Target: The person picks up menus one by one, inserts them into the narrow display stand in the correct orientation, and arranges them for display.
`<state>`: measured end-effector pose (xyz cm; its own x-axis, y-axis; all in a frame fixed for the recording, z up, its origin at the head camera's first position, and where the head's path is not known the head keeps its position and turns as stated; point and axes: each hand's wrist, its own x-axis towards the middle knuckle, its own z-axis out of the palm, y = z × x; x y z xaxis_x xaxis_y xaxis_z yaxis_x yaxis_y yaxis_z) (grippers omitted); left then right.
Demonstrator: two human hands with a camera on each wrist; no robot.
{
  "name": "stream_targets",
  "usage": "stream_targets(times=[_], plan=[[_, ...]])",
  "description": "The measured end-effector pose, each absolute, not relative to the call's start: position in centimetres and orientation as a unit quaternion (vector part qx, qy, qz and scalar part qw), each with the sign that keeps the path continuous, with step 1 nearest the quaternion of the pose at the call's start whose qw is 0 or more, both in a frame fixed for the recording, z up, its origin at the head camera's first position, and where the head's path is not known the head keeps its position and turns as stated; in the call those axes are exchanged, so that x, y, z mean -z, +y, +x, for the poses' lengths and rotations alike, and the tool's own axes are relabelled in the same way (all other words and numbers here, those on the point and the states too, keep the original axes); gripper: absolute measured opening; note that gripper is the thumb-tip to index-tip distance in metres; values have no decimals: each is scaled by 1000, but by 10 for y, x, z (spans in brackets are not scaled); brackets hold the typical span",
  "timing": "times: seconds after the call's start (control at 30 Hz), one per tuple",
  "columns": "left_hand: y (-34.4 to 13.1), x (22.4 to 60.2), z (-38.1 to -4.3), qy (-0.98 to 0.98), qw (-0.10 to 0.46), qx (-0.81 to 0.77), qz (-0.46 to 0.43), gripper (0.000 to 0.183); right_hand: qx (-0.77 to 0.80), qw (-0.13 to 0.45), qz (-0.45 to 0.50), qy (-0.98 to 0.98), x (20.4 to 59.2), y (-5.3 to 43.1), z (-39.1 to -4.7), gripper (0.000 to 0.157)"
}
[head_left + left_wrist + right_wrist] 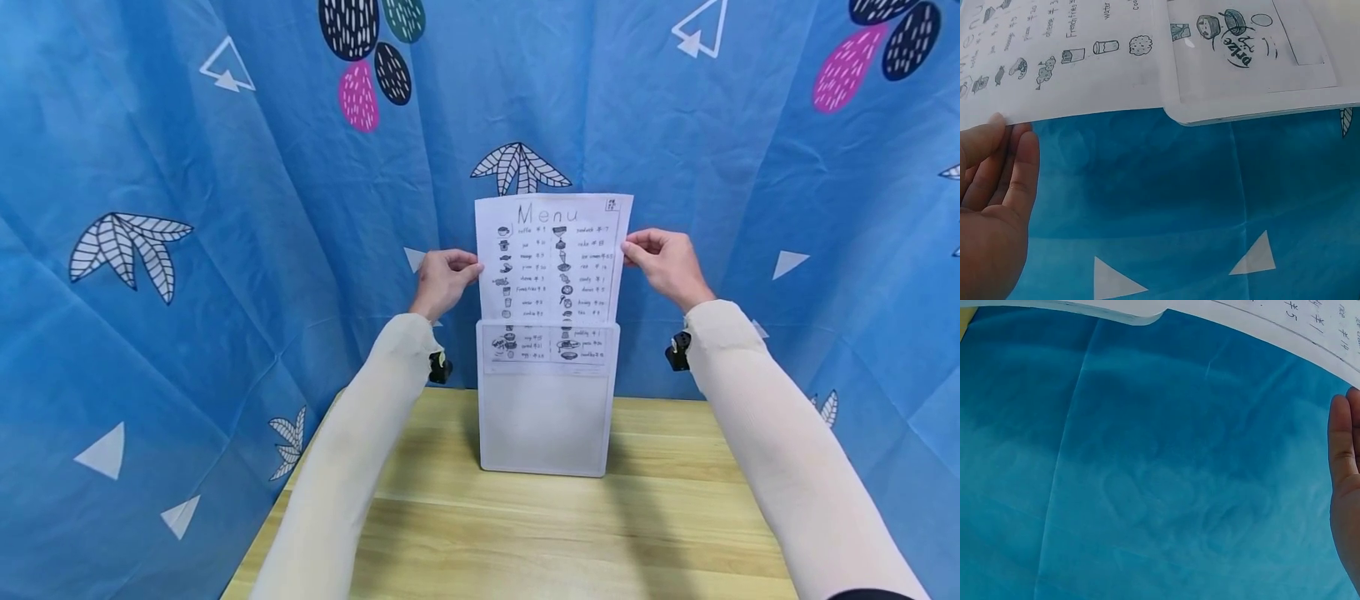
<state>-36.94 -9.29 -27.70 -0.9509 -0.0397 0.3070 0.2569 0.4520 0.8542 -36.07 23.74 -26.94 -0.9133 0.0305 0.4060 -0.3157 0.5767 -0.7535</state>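
A white paper menu (536, 287) with small drawings and prices stands upright, its lower part inside a clear sign holder (543, 425) with a pale frame. The upper part of the sheet rises above the holder's top edge. My left hand (446, 279) pinches the sheet's left edge between thumb and fingers; in the left wrist view the thumb of that hand (997, 181) lies on the printed face. At the opposite edge my right hand (670, 262) pinches the paper too. Only part of the right hand (1346, 487) shows in the right wrist view, beside the paper's edge.
The holder stands on a light wooden table (540, 533). A blue patterned curtain (255, 167) hangs close behind the holder and along both sides. Dark wrist cameras (440, 367) sit on the pale sleeves (375, 433).
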Motion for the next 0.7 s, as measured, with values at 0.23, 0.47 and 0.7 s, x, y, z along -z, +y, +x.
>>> stream_targets(times=[0.23, 0.47, 0.7], plan=[[-96, 279, -368, -844, 136, 514, -65, 19, -451, 179, 87, -870, 271, 238, -358, 37], [-96, 283, -368, -847, 136, 510, -64, 19, -450, 169, 86, -873, 274, 240, -356, 37], [-95, 290, -369, -844, 134, 516, -64, 18, -451, 165, 87, -873, 280, 241, -355, 35]])
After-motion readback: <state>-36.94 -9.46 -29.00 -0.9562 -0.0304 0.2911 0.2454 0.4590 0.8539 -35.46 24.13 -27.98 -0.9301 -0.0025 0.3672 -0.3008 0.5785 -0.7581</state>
